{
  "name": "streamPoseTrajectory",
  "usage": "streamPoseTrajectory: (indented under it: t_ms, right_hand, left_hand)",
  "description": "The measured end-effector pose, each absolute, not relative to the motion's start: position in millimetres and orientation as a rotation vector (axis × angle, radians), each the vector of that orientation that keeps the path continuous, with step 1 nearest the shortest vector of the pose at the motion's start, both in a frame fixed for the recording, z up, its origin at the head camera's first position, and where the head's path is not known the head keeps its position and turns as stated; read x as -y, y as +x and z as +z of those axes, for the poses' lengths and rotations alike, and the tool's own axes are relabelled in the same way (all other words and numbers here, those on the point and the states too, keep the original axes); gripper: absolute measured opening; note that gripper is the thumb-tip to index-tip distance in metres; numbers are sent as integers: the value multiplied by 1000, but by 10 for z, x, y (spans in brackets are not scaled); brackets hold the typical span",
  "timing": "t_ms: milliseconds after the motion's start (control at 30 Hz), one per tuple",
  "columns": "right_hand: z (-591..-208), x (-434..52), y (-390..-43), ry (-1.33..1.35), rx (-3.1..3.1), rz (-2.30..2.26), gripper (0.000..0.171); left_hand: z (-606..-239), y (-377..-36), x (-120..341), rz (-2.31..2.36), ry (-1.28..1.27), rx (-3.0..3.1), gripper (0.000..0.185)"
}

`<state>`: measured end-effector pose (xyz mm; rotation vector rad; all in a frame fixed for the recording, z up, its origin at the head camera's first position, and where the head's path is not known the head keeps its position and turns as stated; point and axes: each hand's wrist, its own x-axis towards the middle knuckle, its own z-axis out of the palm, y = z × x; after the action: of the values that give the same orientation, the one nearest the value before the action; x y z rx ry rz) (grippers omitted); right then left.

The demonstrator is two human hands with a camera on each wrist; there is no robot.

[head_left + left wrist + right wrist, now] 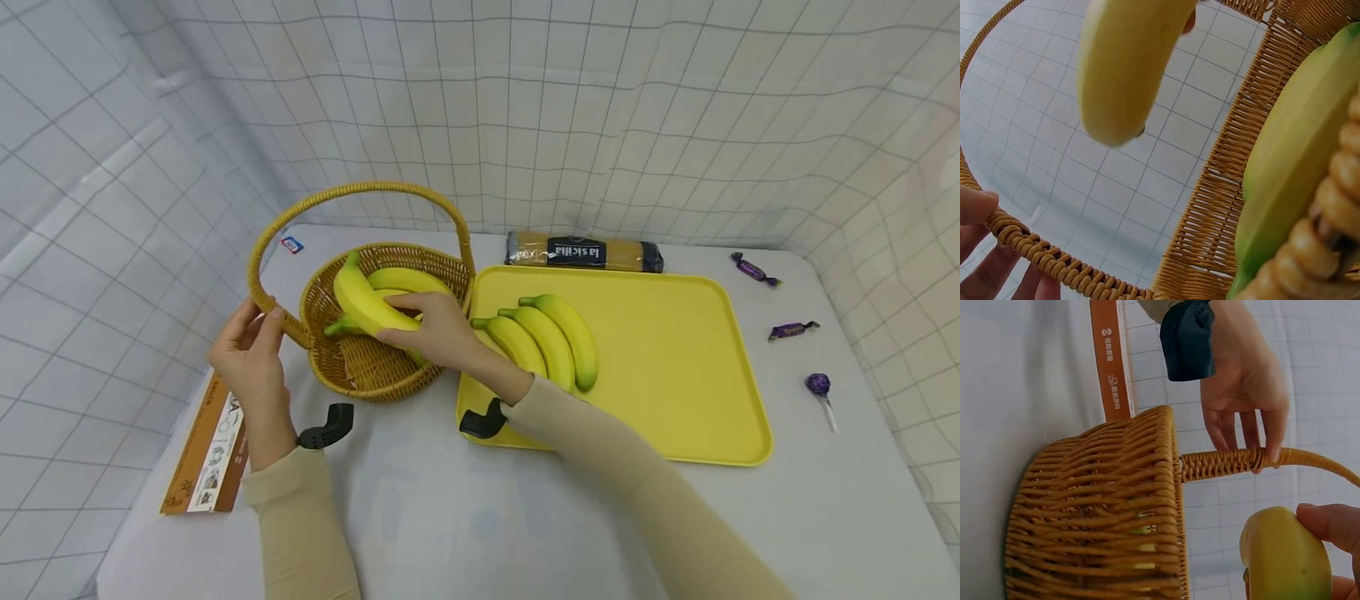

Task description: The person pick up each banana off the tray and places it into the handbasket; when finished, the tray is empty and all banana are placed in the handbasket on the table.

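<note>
A wicker basket [382,375] with a tall arched handle [375,188] stands at the left of the table. My left hand [251,350] pinches the lower left part of that handle between thumb and fingers, as the right wrist view also shows. Over the basket, my right hand [435,329] grips a yellow banana [360,298] near one end, and the banana is tilted. More bananas [412,281] lie inside the basket, partly hidden by the held one. On a yellow tray [660,375] to the right rest several bananas [551,337] side by side, partly behind my right forearm.
Behind the tray lies a pasta packet [585,252]. Two purple wrapped candies [756,269] and a lollipop [818,385] are at the table's right. An orange-brown box [206,450] lies beside my left forearm, and a small blue-and-white tag [292,244] behind the basket.
</note>
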<state>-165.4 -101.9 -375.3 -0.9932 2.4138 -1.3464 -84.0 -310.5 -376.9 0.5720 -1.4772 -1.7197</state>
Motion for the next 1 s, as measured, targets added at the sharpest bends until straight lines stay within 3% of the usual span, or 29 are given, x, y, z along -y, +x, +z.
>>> streamPoseTrajectory:
  t_ms: [400, 1000]
  right_hand:
    - [-3931, 1549, -1603, -1020, -2464, -1185, 49]
    - [-4168, 1654, -1572, -1031, -2545, -956, 43]
  left_hand:
    - [-3776, -838, 3102, -1715, 569, 1489, 27]
    - [-3768, -842, 3104, -1715, 567, 1479, 27]
